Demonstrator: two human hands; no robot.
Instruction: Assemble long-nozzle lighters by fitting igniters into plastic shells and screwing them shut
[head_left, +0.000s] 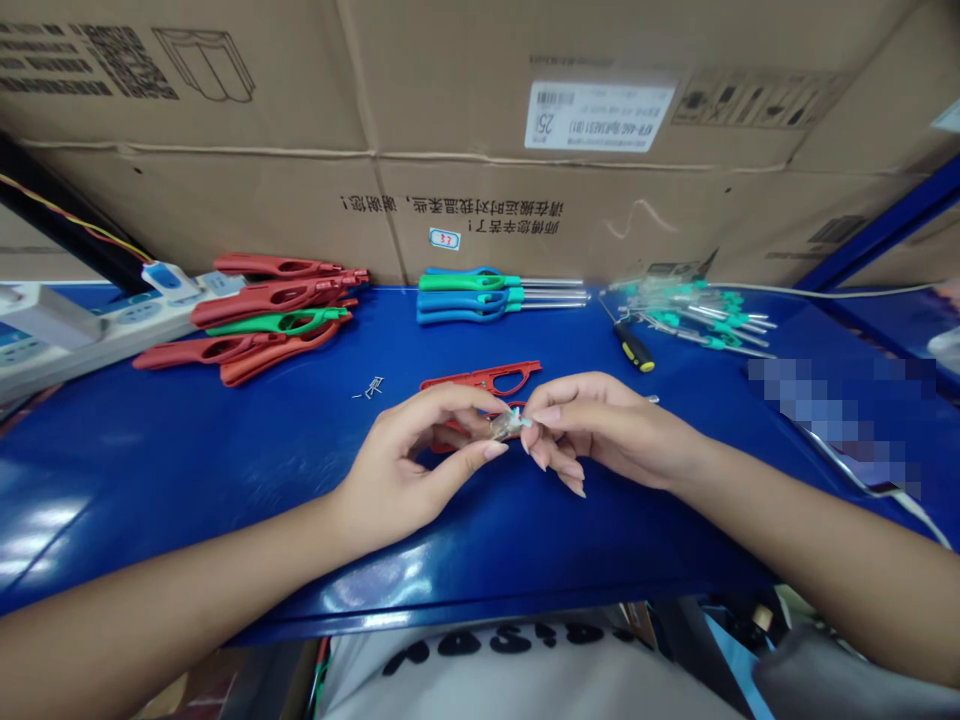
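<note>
- While the left hand has its grip clamped on a clear part, near the middle of the table, the right hand meets its pale end; pinched or merely touching, I cannot tell.
- Blue handles, far middle, have rods fitted and look done.
- Red handles, far left, show none, and loose rods lie far right, so much seems left.
- An open red shell and loose screws suggest one unit is unclosed.
- Fingers hide most of a second red piece; the phone, right, is blurred.
</note>
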